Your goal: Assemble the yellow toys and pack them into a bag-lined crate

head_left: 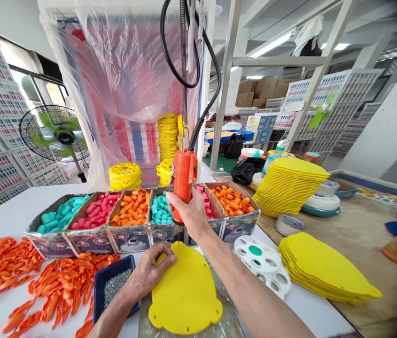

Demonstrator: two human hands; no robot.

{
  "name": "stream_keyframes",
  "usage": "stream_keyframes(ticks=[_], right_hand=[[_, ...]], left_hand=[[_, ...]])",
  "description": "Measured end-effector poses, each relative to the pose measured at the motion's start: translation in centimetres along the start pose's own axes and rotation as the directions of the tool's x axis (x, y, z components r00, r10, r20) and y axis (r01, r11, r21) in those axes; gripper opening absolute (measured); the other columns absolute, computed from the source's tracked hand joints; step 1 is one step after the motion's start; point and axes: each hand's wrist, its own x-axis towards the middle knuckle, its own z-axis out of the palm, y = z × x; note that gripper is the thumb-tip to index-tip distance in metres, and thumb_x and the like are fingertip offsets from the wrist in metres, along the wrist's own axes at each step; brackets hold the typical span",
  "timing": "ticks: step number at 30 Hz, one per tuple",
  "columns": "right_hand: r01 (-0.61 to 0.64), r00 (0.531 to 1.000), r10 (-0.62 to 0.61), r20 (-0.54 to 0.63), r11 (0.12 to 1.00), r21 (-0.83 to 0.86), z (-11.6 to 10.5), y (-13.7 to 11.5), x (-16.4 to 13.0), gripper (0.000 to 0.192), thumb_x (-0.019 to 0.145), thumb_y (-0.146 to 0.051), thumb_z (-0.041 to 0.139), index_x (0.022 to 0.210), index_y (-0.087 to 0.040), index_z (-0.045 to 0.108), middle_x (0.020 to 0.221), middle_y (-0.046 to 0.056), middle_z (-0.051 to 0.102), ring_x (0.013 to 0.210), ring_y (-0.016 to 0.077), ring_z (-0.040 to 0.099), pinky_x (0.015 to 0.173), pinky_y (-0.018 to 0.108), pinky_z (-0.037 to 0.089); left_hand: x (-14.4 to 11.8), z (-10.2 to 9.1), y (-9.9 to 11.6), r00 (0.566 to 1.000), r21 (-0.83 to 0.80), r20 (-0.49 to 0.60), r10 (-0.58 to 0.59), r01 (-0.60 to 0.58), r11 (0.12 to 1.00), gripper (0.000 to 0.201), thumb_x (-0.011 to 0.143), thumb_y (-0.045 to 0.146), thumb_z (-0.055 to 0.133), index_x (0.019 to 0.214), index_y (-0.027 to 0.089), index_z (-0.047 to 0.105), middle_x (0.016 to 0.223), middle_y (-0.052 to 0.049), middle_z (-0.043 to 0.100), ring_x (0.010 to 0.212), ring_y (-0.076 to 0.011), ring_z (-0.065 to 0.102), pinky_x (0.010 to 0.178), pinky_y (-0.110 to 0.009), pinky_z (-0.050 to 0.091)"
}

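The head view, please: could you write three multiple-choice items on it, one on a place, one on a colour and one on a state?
1. Where does the left hand rest?
A. on the yellow plate
B. on the fan
C. in a box

2. What colour is the hanging screwdriver?
A. blue
B. orange
C. white

3. How is the right hand?
A. open and empty
B. flat on the table
C. closed around the screwdriver

Key: 1 A, its fingers press the plate's top edge; 2 B, its body is orange; 3 C, the grip wraps the tool's body.

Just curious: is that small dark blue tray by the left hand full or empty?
Partly full: the blue tray holds a heap of small grey metal pieces.
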Motion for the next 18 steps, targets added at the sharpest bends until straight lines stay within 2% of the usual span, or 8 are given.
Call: stream_keyframes(ticks=[8,18], right_hand=[[-0.004,1.0,0.003,0.017,0.998,0.069,0.23,0.2,-0.08,0.027,0.076,-0.038,0.078,0.082,-0.021,0.058,0.058,-0.005,0.06,0.049,0.0102,0.051,0.045,0.022,0.041],[-0.012,1.0,0.012,-0.008,1.0,-0.008,0.03,0.66,-0.31,0.029,0.077,-0.041,0.078,0.08,-0.02,0.057,0.059,-0.004,0.06,0.047,0.0104,0.05,0.044,0.023,0.043]], left_hand=[[-0.05,-0.03,0.21,1.0,0.0,-0.001,0.003,-0.003,1.0,0.035,0.092,0.052,0.058,0.077,0.021,0.056,0.082,-0.002,0.063,0.072,-0.018,0.055,0.06,-0.024,0.04],[-0.04,0.2,0.25,0.999,-0.08,-0.01,-0.038,0.037,0.996,0.035,0.087,0.052,0.063,0.076,0.02,0.059,0.081,-0.002,0.065,0.072,-0.0184,0.057,0.061,-0.026,0.042]])
